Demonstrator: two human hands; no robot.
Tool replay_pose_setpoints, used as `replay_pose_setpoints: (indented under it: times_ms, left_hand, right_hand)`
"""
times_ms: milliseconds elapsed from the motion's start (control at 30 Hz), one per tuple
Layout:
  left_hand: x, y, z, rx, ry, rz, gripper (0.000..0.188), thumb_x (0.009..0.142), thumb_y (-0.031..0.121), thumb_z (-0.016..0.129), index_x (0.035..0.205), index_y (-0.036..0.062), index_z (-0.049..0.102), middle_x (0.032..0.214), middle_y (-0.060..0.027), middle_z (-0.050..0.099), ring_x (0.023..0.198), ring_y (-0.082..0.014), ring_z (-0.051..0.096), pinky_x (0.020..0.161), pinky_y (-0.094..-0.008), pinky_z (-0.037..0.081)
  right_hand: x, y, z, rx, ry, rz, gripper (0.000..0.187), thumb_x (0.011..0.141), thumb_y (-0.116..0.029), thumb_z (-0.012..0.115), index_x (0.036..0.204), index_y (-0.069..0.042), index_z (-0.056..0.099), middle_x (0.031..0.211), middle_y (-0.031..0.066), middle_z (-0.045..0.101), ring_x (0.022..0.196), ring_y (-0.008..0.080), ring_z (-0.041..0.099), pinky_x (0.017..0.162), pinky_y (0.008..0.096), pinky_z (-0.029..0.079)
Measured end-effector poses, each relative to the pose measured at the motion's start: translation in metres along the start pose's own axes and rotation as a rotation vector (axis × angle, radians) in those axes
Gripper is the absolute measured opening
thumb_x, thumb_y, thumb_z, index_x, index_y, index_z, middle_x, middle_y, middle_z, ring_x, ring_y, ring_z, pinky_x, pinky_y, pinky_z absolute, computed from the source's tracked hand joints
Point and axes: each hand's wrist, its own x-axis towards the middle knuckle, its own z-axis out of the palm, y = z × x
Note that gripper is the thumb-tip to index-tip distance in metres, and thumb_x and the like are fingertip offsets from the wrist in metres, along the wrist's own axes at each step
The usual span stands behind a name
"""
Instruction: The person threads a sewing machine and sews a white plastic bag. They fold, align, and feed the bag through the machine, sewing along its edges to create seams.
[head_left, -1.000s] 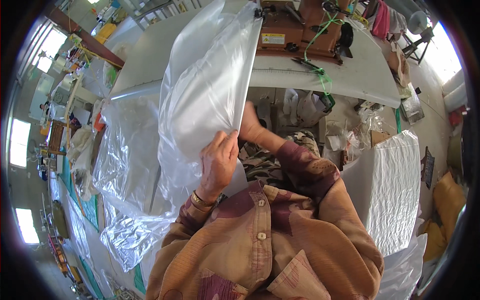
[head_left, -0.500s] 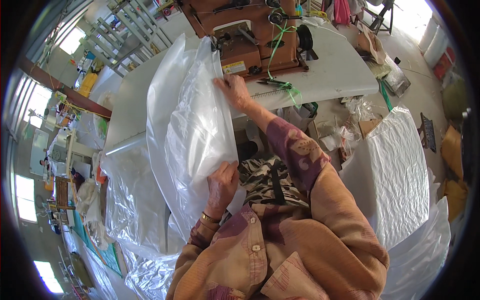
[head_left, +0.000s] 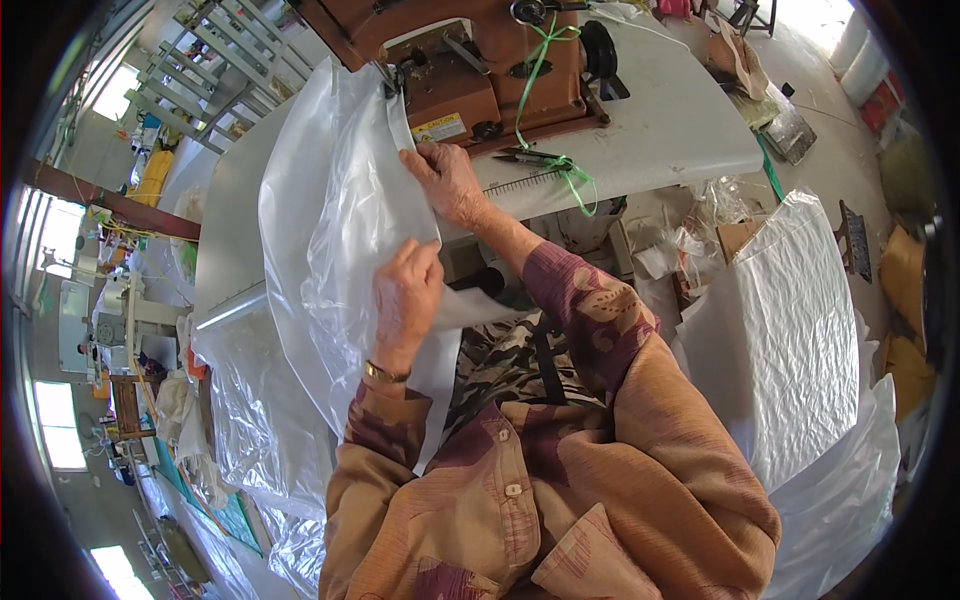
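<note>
A brown sewing machine (head_left: pixel 450 90) stands on a pale work table (head_left: pixel 680 145). A large white translucent plastic sheet (head_left: pixel 340 220) runs from under the machine's needle area toward my lap, its right edge folded. My right hand (head_left: pixel 452 185) is closed on that edge just in front of the machine, thumb and fingers on the plastic. Lower down, my left hand (head_left: pixel 408 300) pinches the same edge, fingers bent together. Its fingertips are partly turned away from view.
Green string (head_left: pixel 535 90) hangs from the machine to dark thread snips (head_left: pixel 530 157) on the table. At the right stands a stack of silvery-white plastic sheets (head_left: pixel 790 330). More clear plastic (head_left: pixel 260 400) drapes at the left. Metal racks (head_left: pixel 215 70) stand behind.
My left hand has moved up along the plastic edge, closer to my right hand. The view has shifted slightly, and the sheet's lower edge now spreads across my lap.
</note>
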Motion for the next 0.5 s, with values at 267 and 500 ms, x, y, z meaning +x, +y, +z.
replay_pose_setpoints:
  times_ms: [267, 500]
  left_hand:
    - [0.065, -0.025, 0.003, 0.111, 0.173, 0.074, 0.012, 0.078, 0.0, 0.061, 0.089, 0.0012, 0.064, 0.078, -0.014, 0.059, 0.067, -0.0358, 0.06, 0.058, -0.0433, 0.049]
    - [0.091, -0.038, 0.016, 0.112, 0.294, 0.021, 0.004, 0.079, 0.001, 0.061, 0.083, -0.0003, 0.061, 0.079, -0.0135, 0.061, 0.07, -0.0363, 0.061, 0.06, -0.0438, 0.049]
  right_hand:
    - [0.0, -0.009, -0.002, 0.149, -0.033, 0.092, 0.04, 0.096, -0.031, 0.059, 0.079, 0.005, 0.059, 0.059, 0.0071, 0.052, 0.059, 0.0139, 0.051, 0.057, 0.032, 0.044]
    - [0.006, -0.002, 0.006, 0.253, 0.05, 0.086, 0.035, 0.094, -0.027, 0.06, 0.084, 0.006, 0.064, 0.066, 0.0102, 0.064, 0.06, 0.0123, 0.058, 0.057, 0.0307, 0.047]
